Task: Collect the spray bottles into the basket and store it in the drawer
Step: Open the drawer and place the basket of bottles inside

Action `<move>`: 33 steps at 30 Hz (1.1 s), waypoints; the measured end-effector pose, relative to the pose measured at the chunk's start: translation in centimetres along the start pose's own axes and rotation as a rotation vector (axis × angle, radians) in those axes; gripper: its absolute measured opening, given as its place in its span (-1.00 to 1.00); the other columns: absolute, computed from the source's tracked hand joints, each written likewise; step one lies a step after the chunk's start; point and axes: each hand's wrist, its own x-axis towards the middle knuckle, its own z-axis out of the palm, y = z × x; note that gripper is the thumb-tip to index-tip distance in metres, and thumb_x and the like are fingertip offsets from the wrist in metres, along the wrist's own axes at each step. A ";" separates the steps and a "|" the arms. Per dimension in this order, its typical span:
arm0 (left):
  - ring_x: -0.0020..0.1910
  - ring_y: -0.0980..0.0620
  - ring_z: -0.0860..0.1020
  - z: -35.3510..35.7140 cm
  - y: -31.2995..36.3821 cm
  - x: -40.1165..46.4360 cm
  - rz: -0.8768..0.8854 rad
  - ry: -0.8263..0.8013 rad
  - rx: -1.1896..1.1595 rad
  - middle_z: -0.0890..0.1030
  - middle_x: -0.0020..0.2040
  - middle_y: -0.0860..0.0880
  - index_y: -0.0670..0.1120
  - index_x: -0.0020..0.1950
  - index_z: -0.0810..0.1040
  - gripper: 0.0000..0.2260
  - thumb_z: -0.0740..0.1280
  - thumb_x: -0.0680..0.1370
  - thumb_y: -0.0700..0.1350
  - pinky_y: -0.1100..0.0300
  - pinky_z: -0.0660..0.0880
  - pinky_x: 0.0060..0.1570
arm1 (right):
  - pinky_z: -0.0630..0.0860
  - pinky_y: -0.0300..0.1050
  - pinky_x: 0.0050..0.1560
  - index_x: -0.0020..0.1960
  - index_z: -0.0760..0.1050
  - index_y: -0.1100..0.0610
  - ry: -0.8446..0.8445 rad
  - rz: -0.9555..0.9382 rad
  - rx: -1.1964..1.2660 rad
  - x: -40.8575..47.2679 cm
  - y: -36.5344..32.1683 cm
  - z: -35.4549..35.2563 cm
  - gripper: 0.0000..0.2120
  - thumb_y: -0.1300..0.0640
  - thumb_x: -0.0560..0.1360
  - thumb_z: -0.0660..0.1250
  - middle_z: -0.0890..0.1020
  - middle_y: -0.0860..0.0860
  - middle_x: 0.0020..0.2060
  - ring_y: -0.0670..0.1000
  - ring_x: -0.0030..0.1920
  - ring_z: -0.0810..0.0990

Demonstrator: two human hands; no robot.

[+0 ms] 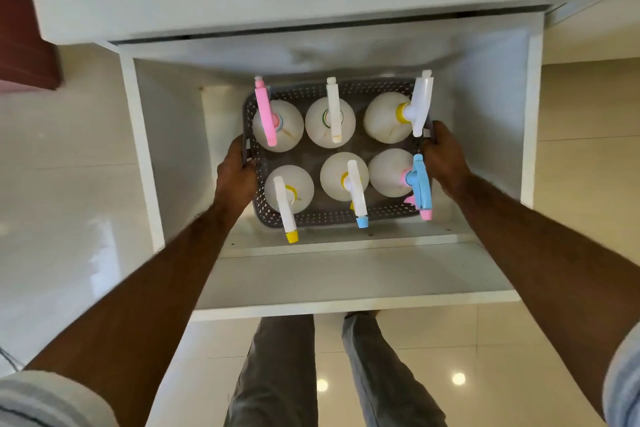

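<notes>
Inside the open white drawer [346, 288], the left hand [235, 173] at nine o'clock and right hand [446, 159] at three o'clock clasp the grey basket [332, 217] between them; six spray bottles [337, 121] stand within.

Six bottles [278, 125] stand in two rows in the basket [332, 216], and the basket sits inside the drawer [346, 282].

Rolled pale-grey sleeves [48, 399], grey trousers [277, 374]
</notes>
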 end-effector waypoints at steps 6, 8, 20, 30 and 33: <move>0.31 -0.10 0.52 0.7 -1.4 0.5 0.020 -0.012 -0.028 0.56 0.34 -0.01 0.04 0.49 0.35 -0.56 0.21 0.61 -0.16 0.16 0.37 0.20 | 0.45 -0.13 -0.06 0.24 0.44 0.09 0.003 -0.034 -0.003 0.4 0.6 0.4 -0.75 0.18 0.57 0.20 0.58 -0.02 -0.03 0.02 -0.05 0.57; 0.32 -0.10 0.51 0.8 -1.4 0.5 0.027 -0.016 -0.027 0.55 0.36 -0.01 0.03 0.50 0.34 -0.56 0.21 0.61 -0.16 0.16 0.36 0.20 | 0.45 -0.09 -0.05 0.24 0.43 0.10 -0.005 -0.041 -0.017 0.4 0.6 0.3 -0.75 0.19 0.57 0.18 0.56 -0.02 -0.04 0.03 -0.05 0.56; 0.46 -0.08 0.41 -0.2 -1.4 0.5 0.094 -0.099 0.042 0.43 0.50 -0.03 0.05 0.60 0.19 -0.52 0.16 0.67 -0.11 0.01 0.33 0.43 | 0.59 0.18 0.18 0.39 0.35 0.10 -0.066 0.034 -0.023 -0.5 1.2 0.0 -0.64 0.16 0.59 0.17 0.59 0.15 0.19 0.18 0.17 0.61; 0.50 -0.18 0.33 -4.5 1.6 -14.4 0.128 -0.069 0.617 0.38 0.49 -0.21 -0.19 0.53 0.31 -0.58 0.13 0.65 -0.22 -0.19 0.05 0.53 | 0.38 0.00 0.39 0.53 0.20 0.19 -0.054 0.015 -0.187 -14.0 -0.3 -4.8 -0.44 0.25 0.58 0.28 0.41 0.22 0.44 0.20 0.42 0.43; 0.52 -0.11 0.32 -5.3 3.0 -20.4 0.268 -0.083 0.743 0.41 0.50 -0.14 -0.11 0.53 0.34 -0.56 0.09 0.69 0.02 -0.27 0.04 0.54 | 0.39 0.11 0.39 0.51 0.24 0.18 -0.026 -0.125 -0.388 -20.1 -0.6 -6.0 -0.48 0.13 0.59 0.28 0.44 0.19 0.41 0.21 0.40 0.43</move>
